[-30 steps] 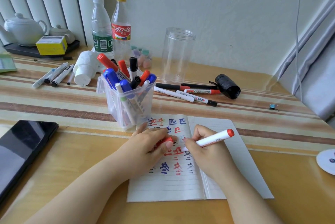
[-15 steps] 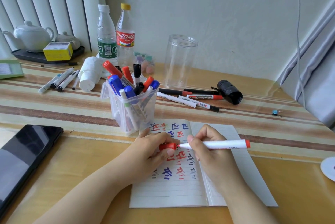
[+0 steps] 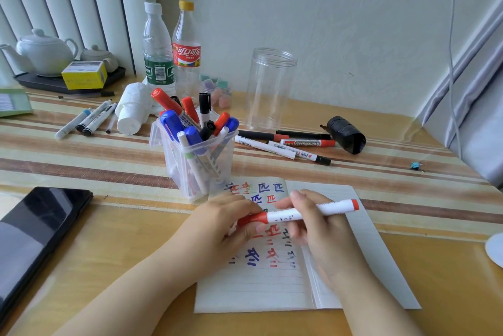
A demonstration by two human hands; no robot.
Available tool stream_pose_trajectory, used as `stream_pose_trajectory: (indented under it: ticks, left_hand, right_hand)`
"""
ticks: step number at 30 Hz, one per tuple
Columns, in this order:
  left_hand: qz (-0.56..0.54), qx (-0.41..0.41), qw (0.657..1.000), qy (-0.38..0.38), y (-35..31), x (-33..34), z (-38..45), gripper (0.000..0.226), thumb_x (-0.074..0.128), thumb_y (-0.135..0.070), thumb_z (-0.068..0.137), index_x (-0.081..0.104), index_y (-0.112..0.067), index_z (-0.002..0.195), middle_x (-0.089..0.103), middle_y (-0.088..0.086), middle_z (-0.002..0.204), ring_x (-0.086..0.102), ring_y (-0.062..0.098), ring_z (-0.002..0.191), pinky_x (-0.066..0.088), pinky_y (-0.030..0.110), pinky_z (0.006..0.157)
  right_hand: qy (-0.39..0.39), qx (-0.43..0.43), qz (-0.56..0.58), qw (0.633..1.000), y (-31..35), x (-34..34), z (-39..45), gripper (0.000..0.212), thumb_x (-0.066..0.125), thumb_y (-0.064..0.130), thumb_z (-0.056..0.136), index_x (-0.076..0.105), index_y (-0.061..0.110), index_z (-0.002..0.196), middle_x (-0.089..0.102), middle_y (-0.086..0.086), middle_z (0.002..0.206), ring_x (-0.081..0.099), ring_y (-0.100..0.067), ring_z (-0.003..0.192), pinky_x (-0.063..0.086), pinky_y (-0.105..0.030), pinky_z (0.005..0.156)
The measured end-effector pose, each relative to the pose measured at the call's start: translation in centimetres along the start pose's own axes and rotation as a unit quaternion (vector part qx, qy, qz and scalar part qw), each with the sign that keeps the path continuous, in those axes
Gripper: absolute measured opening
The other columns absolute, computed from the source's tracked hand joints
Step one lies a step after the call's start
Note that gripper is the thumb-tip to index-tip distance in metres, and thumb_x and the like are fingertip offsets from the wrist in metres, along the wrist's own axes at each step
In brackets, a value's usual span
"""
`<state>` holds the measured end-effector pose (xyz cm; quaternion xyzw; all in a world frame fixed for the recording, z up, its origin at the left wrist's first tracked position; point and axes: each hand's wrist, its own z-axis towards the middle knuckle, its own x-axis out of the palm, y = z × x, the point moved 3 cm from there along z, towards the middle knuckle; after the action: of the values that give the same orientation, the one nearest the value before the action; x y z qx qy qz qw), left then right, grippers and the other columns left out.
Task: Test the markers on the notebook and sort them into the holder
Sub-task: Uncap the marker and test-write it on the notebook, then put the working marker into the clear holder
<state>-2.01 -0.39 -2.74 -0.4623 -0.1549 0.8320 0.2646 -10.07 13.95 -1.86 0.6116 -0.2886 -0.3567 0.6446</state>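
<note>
Clear holder (image 3: 196, 169) crammed with markers just behind the open notebook (image 3: 261, 289), left hand (image 3: 217, 226) fingers pinching the red cap end of a white marker (image 3: 296, 213), right hand (image 3: 318, 229) fingers curled round its barrel, above the scribbled page

Soft daylight, bright; glare on phone (image 3: 32, 229); right hand (image 3: 318, 232) motion-blurred; wide-angle bending at edges.

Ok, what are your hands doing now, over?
Left hand grips red cap. Right hand holds red marker over notebook. Holder beyond, crowded with markers. Path open.
</note>
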Motion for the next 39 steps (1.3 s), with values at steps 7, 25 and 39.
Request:
stream_pose_trajectory:
  ticks: [7, 25, 39]
  left_hand:
    - [-0.015, 0.018, 1.0, -0.012, -0.9, -0.1, -0.4, 0.02, 0.049, -0.037, 0.089, 0.06, -0.021, 0.095, 0.062, -0.009, 0.079, 0.052, 0.001, 0.069, 0.037, 0.005, 0.063]
    - [0.0, -0.003, 0.999, -0.041, -2.3, 0.0, -0.8, 0.021, 0.044, -0.043, 0.09, 0.055, -0.026, 0.095, 0.063, -0.011, 0.079, 0.054, 0.003, 0.071, 0.038, 0.004, 0.062]
    - [0.168, -0.104, 0.932, -0.304, -3.8, -17.0, 3.8, 0.012, 0.07, -0.005, 0.077, 0.068, -0.01, 0.087, 0.066, -0.001, 0.081, 0.058, 0.007, 0.066, 0.041, 0.005, 0.069]
  right_hand:
    - [-0.031, -0.005, 0.045, 0.998, -0.3, 0.5, -0.2, 0.03, 0.061, 0.042, 0.063, 0.039, 0.028, 0.047, 0.039, 0.006, 0.039, 0.033, -0.012, 0.046, 0.03, -0.022, 0.051]
    - [-0.053, 0.049, 0.093, 0.993, -0.7, 1.0, -0.7, 0.036, 0.062, 0.037, 0.075, 0.042, 0.026, 0.048, 0.038, 0.001, 0.042, 0.031, -0.015, 0.048, 0.026, -0.028, 0.053]
    - [0.02, 0.035, 0.083, 0.996, 5.2, -1.1, -0.2, 0.049, 0.047, 0.046, 0.073, 0.058, 0.001, 0.09, 0.057, -0.01, 0.057, 0.04, -0.014, 0.046, 0.03, -0.028, 0.054]
